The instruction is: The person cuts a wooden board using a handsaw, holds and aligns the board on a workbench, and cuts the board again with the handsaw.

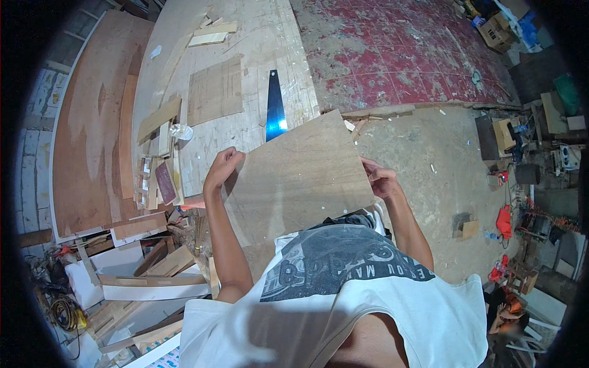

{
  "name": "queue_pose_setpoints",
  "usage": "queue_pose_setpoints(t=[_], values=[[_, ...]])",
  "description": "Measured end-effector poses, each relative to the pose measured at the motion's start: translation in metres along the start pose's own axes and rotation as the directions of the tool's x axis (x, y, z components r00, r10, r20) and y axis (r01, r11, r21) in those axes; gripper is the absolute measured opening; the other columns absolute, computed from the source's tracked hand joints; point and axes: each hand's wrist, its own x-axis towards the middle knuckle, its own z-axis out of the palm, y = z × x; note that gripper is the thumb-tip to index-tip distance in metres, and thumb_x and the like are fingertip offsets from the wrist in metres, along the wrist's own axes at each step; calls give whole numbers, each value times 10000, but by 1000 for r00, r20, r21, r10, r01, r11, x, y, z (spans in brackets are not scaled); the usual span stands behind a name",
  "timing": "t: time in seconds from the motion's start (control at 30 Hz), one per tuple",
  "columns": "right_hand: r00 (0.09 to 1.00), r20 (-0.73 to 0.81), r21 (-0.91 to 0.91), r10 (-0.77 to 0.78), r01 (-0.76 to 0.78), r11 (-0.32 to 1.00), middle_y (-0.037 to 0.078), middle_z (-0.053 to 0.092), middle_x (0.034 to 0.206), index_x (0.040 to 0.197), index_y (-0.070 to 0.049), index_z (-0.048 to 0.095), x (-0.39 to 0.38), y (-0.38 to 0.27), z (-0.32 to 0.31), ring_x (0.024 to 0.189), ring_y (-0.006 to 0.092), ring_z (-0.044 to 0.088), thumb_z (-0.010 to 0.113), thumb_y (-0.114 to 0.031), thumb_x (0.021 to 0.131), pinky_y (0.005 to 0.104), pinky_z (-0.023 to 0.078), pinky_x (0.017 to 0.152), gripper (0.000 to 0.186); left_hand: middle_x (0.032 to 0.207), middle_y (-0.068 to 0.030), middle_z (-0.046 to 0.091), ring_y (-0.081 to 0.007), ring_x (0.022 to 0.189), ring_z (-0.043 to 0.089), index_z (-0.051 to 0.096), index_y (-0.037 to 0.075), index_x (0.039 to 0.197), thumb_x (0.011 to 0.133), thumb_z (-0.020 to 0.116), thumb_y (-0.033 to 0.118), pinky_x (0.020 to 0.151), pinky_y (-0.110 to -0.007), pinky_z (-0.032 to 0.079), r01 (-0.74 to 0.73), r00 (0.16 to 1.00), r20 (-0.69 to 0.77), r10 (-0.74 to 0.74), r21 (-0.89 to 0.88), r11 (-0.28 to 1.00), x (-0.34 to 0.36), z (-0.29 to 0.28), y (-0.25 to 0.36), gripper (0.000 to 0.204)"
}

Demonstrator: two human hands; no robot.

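Observation:
I hold a tilted sheet of plywood (294, 178) by its two sides, near my body. My left hand (224, 168) has its fingers curled over the left edge, and my right hand (380, 178) grips the right edge. Beyond the sheet, a long saw blade (273, 98) lies on the pale work table (279, 30); the sheet hides its near end. A square wooden board (215, 86) and a pile of offcuts (156, 122) lie on the table to the left, with a small clear container (180, 132) beside the pile.
Large panels (92, 122) stand on the far left, above heaped scrap wood (147, 285) on the lower left. To the right are a concrete floor (432, 159), a red tiled area (405, 49), and tools, boxes and clutter (503, 135) along the rim, with red items (504, 221) among them.

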Motion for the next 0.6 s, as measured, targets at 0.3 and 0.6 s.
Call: queue_pose_setpoints(t=[0.3,0.6], values=[[999,29,10,-26,26,1000,182,468,1423,1425,41,408,2,5,-12,1311,279,451,534,-159,455,331,358,1087,998,669,82,343,-40,612,313,436,116,671,851,619,264,523,-243,244,-15,1000,-11,15,5,1000,-1,3,-4,296],[998,48,4,-49,49,999,176,459,1433,1428,37,409,1,4,-13,1327,271,430,527,-164,460,322,345,1087,996,659,89,363,-32,605,328,465,119,671,863,612,255,517,-239,259,-48,999,-4,48,8,999,3,3,-10,277]])
